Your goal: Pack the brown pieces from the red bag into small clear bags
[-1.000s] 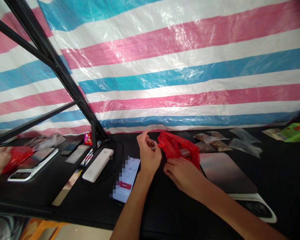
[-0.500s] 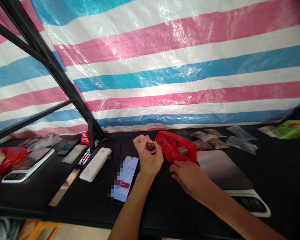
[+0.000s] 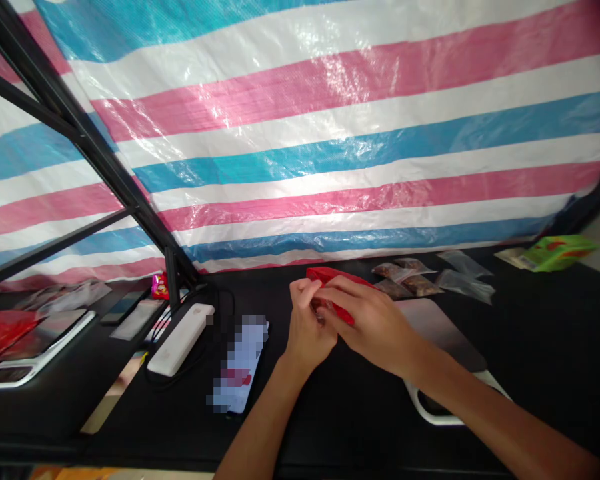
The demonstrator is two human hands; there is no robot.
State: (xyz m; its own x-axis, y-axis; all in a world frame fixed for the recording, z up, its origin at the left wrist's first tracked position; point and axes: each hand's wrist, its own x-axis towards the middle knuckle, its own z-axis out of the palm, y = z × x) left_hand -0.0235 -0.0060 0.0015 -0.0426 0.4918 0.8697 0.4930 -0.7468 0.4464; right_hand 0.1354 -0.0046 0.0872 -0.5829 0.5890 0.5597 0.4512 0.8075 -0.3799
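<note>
My left hand (image 3: 307, 340) is curled into a fist around a small clear plastic bag with brown bits in it, now almost wholly covered by fingers. Over its top lies my right hand (image 3: 380, 327), thumb and fingers bent in at the bag's mouth; whatever the fingertips hold is hidden. Right behind both hands is a red plastic bag (image 3: 317, 272), mostly blocked from sight. Beneath my right forearm is a kitchen scale (image 3: 433, 317) with a metal plate and white base.
Several small bags of brown bits (image 3: 423, 285) and clear bags (image 3: 465, 285) lie at the back right, near a green packet (image 3: 557, 253). On the left are a phone (image 3: 245, 367), a white power bank (image 3: 180, 340), a black frame (image 3: 107, 173) and another scale (image 3: 40, 363).
My right hand has moved left from the red bag onto the top of my left hand, covering the small bag's mouth. The other person's hand at the far left has gone from view.
</note>
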